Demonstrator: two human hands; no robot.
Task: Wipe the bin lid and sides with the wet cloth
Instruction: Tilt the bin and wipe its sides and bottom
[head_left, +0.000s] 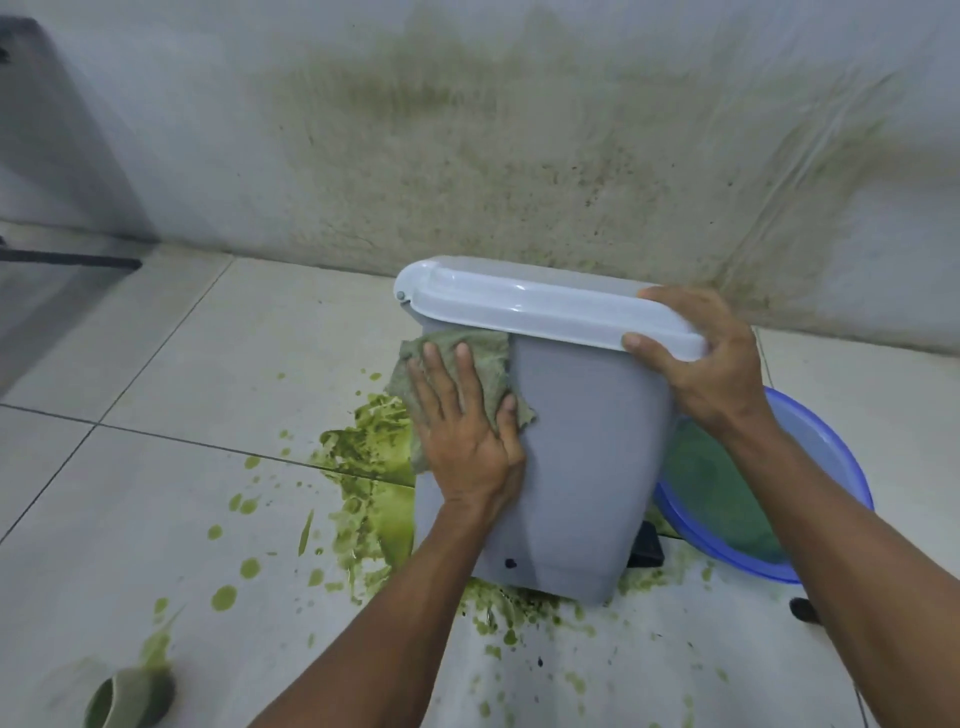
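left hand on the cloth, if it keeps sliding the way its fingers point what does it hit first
The left hand lies flat on the cloth, fingers pointing up the bin side. Going straight on, it would probably first meet the overhanging edge of the white lid.

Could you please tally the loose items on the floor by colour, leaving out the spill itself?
Grey: 1, the bin with its lid, steadied by the right hand
Green: 2, the cloth under the left hand and the cup lying at lower left
Blue: 1, the basin behind the bin
Total: 4
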